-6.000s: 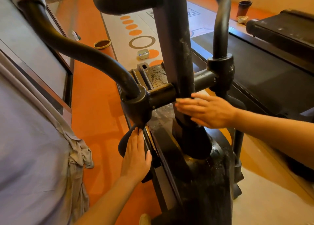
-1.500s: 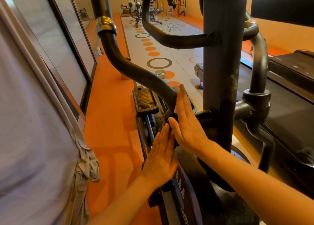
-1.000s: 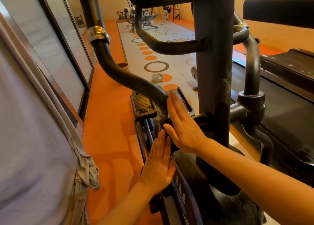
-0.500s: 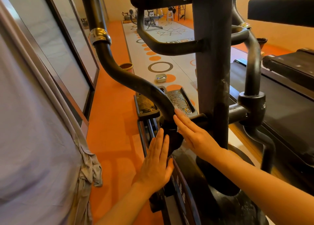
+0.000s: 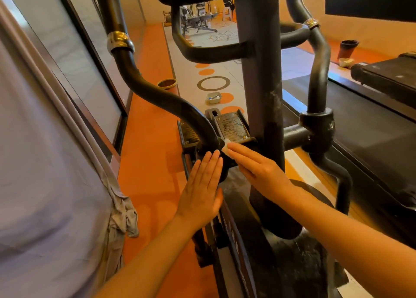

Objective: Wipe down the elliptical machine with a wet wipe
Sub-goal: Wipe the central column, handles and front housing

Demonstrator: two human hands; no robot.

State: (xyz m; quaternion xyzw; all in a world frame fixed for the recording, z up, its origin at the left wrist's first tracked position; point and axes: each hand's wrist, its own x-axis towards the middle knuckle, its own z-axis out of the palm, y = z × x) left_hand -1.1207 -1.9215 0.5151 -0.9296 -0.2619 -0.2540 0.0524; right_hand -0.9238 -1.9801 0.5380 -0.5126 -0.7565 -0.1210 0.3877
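The black elliptical machine point(image 5: 261, 77) fills the middle of the head view, its upright post dusty and scuffed. My right hand point(image 5: 254, 167) lies flat with straight fingers on the left arm's pivot joint point(image 5: 207, 149), pressing a small white wet wipe point(image 5: 225, 149) that peeks out under the fingertips. My left hand point(image 5: 202, 189) rests flat and open against the outer side of the same joint and the housing below it. The curved left handlebar arm point(image 5: 157, 95) rises from that joint.
A glass partition point(image 5: 74, 72) runs close along the left. A treadmill point(image 5: 371, 122) stands on the right. On the floor behind lie a small white tub point(image 5: 213, 97), a brown bowl point(image 5: 167, 83) and a dark cup point(image 5: 348, 47). Foot pedals point(image 5: 231, 126) sit behind the joint.
My right hand has slid down from the handlebar arm's lower curve onto the pivot joint, the wipe now showing at its fingertips. My left hand stays flat on the joint's side.
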